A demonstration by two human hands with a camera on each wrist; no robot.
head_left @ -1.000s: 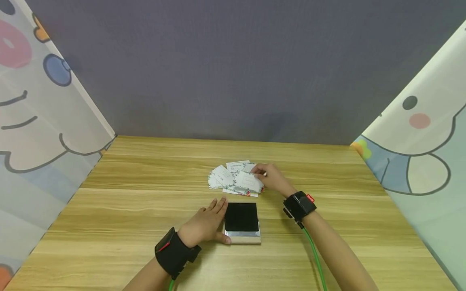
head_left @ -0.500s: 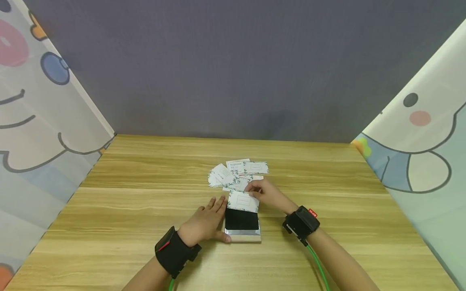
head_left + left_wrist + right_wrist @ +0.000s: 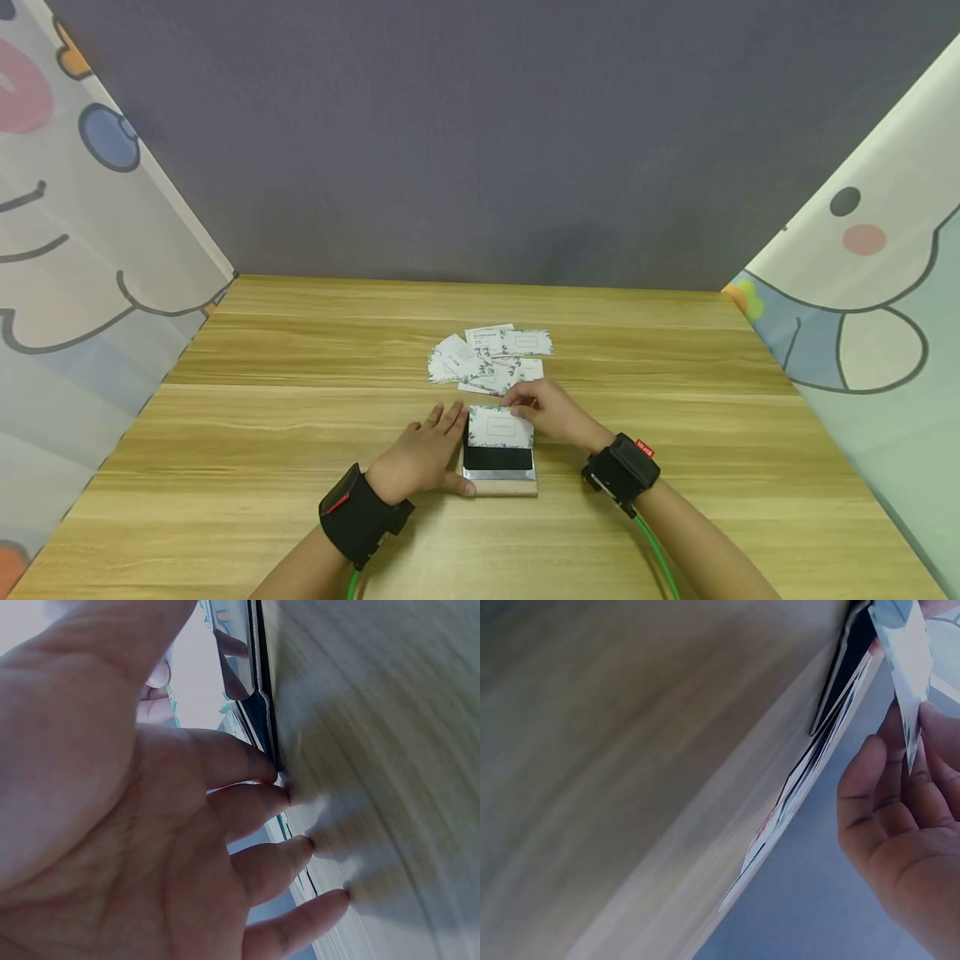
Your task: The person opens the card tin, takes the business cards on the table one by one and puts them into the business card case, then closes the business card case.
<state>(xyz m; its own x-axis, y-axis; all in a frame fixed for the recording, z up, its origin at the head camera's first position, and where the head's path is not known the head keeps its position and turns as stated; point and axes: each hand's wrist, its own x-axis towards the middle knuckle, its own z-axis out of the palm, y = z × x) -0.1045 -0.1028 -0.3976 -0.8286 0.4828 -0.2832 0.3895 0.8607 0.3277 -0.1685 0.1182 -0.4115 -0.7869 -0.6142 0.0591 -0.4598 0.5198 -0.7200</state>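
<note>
My right hand (image 3: 555,412) pinches a white card with a leafy printed border (image 3: 501,429) by its upper right corner. In the right wrist view the same card (image 3: 909,664) is gripped between thumb and fingers, tilted above the table. Beneath the card in the head view lies a flat case (image 3: 498,459) with a black panel, a silver strip and a pale front edge. My left hand (image 3: 422,454) rests beside the case's left edge, thumb near its front corner. The left wrist view shows that hand's fingertips (image 3: 330,900) touching the tabletop.
Several similar loose cards (image 3: 468,362) lie overlapping on the wooden table (image 3: 300,400) just beyond the case. A dark grey panel (image 3: 480,150) stands behind the table, with cartoon-printed sheets at both sides. Green cables (image 3: 658,554) run from the wrist bands.
My right hand has picked a card from the loose cards and drawn it toward the front, over the case. The cards left behind have shifted slightly. My left hand stays in place.
</note>
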